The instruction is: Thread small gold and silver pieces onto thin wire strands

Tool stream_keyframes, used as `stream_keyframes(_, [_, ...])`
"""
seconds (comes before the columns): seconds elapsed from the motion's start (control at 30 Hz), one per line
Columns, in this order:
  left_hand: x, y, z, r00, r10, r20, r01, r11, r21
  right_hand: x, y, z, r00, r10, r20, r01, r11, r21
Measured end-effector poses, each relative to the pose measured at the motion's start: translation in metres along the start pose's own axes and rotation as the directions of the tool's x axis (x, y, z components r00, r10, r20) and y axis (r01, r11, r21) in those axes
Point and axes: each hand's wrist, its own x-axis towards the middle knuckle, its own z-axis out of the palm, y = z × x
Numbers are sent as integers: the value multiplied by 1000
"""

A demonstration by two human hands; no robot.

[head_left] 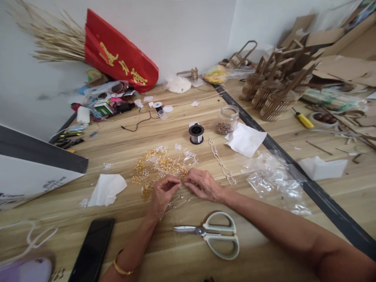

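My left hand (163,194) and my right hand (202,184) meet at the near edge of a pile of gold and white beads (158,164) on the wooden table (123,145). Both hands pinch their fingertips together on a thin beaded strand (179,201) that trails down between them. A finished beaded chain (221,164) lies just right of the pile. A spool of clear thread (196,133) stands behind the pile. White-handled scissors (214,233) lie shut right below my hands.
A glass jar of beads (227,120) and white paper (245,140) sit behind right. Crumpled clear plastic (273,180) lies right. A black phone (92,250) and white tissue (107,189) lie left. Cardboard baskets (270,94) stand far right, a red bag (117,55) at the wall.
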Motion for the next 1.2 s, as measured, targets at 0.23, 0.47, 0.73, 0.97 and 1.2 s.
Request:
stream_keyframes(0.23, [0, 2, 0, 1000, -20, -1, 20, 1000, 6, 0, 0, -1, 1000, -6, -8, 6, 1000, -4])
stream_keyframes(0.47, [0, 3, 0, 997, -73, -12, 73, 997, -10, -1, 2, 1, 1000, 10, -1, -10, 1000, -4])
stream_keyframes(0.73, [-1, 3, 0, 997, -72, -2, 72, 997, -33, -1, 1, 1, 1000, 12, -4, -12, 1000, -6])
stream_keyframes(0.97, [0, 2, 0, 994, -105, 1, 105, 993, -62, -1, 2, 2, 1000, 7, -12, -7, 1000, -4])
stream_keyframes(1.2, [-1, 4, 0, 988, -151, -28, 149, 988, -48, 0, 0, 0, 1000, 7, -6, -8, 1000, -14])
